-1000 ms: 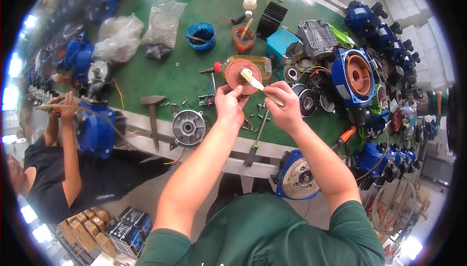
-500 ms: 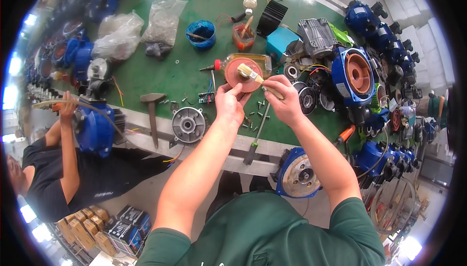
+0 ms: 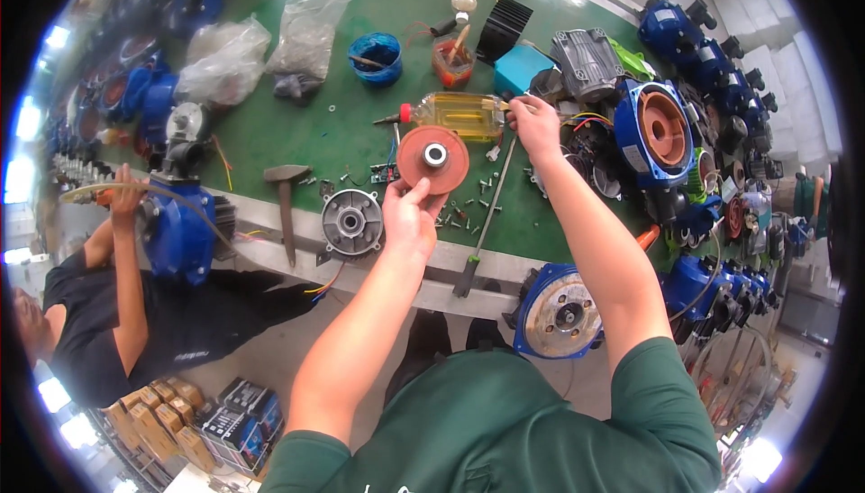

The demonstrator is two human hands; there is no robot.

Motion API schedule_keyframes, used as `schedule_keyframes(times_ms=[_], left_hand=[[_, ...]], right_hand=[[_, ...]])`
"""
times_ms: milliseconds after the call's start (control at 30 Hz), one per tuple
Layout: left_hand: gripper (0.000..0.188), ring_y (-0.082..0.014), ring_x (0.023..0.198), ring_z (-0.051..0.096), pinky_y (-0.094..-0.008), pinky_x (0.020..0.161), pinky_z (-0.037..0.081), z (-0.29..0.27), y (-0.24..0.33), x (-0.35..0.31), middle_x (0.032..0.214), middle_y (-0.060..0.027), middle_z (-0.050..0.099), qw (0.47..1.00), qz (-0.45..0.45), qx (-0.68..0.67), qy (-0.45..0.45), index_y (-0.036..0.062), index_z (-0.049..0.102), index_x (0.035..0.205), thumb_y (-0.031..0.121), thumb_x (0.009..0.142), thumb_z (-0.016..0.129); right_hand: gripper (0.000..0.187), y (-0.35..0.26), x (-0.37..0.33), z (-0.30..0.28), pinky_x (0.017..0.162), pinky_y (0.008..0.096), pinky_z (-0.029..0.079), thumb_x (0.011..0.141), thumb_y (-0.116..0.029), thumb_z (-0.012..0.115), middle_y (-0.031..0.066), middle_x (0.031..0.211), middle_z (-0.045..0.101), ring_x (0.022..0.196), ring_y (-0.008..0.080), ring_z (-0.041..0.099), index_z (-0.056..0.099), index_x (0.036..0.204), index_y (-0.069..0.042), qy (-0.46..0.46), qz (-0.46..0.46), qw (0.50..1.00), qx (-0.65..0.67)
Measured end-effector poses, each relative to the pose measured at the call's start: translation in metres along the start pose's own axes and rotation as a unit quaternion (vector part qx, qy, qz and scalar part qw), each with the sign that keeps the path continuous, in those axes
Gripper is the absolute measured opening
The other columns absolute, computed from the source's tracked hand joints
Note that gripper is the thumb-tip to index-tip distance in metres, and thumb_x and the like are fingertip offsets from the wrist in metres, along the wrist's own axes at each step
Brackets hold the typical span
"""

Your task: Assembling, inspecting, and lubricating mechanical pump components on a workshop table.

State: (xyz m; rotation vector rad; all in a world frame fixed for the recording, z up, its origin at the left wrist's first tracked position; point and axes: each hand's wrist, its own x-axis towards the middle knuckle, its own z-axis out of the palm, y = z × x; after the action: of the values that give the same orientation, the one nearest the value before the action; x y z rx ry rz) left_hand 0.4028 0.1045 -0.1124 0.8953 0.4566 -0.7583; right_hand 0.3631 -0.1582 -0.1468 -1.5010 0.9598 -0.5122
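Note:
My left hand [image 3: 416, 214] grips a round reddish-brown disc [image 3: 413, 171] by its lower edge, tilted so that its face shows. A bright metal ring [image 3: 434, 154] surrounds the dark bore at its middle. Just beyond lies a clear bottle [image 3: 455, 113] of yellow liquid with a red cap, on its side. My right hand [image 3: 535, 125] is closed at the bottle's right end, pinching a paint brush. Little of the brush shows; its bristles cannot be made out. Below the disc are scattered screws [image 3: 455, 216] and a long screwdriver [image 3: 489, 214].
A hammer [image 3: 285, 209] and a grey motor end cover [image 3: 351, 221] lie near the bench edge. Farther back stand a blue tub [image 3: 374, 59] and a jar of red paste [image 3: 452, 62]. Blue motors [image 3: 656, 137] crowd the right. At left, a co-worker's hand [image 3: 126, 194] is by another motor.
My right hand has taken the brush off the disc and moved it up and right to the bottle's end. The disc has come slightly left and nearer, its metal ring now uncovered.

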Motion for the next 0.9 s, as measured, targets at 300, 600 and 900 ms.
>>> schedule_keyframes(times_ms=[300,600,900], left_hand=[[0.029,-0.0278,0.115,0.059,-0.0515,0.102,0.047,-0.032,-0.011,-0.056,0.123,-0.0117,0.055,0.998,-0.029,0.049,-0.018,0.0064,0.042,0.116,0.003,0.094,0.059],[0.033,-0.0274,0.104,0.064,-0.0461,0.092,0.055,-0.044,-0.052,-0.075,0.118,-0.0163,0.058,0.993,-0.023,0.112,-0.026,0.0023,0.043,0.121,0.000,0.092,0.061],[0.029,-0.0293,0.104,0.064,-0.0458,0.088,0.058,-0.034,-0.138,-0.066,0.118,-0.0156,0.057,0.986,-0.050,0.158,0.016,-0.0017,0.047,0.119,-0.002,0.093,0.059]], right_hand=[[0.035,0.005,-0.009,0.010,0.088,0.0427,0.051,0.081,-0.032,0.067,0.0179,0.105,0.063,0.099,0.0358,0.063,0.073,0.107,-0.010,-0.129,-0.170,0.882,-0.419],[0.040,-0.030,-0.099,-0.106,0.076,0.0315,0.051,0.080,-0.031,0.076,0.0085,0.088,0.060,0.080,0.0192,0.062,0.070,0.107,-0.003,-0.148,-0.152,0.931,-0.298],[0.025,0.024,-0.263,-0.278,0.065,0.0231,0.046,0.089,-0.015,0.070,0.0010,0.080,0.064,0.070,0.0070,0.056,0.067,0.107,0.002,0.081,0.059,0.993,-0.065]])
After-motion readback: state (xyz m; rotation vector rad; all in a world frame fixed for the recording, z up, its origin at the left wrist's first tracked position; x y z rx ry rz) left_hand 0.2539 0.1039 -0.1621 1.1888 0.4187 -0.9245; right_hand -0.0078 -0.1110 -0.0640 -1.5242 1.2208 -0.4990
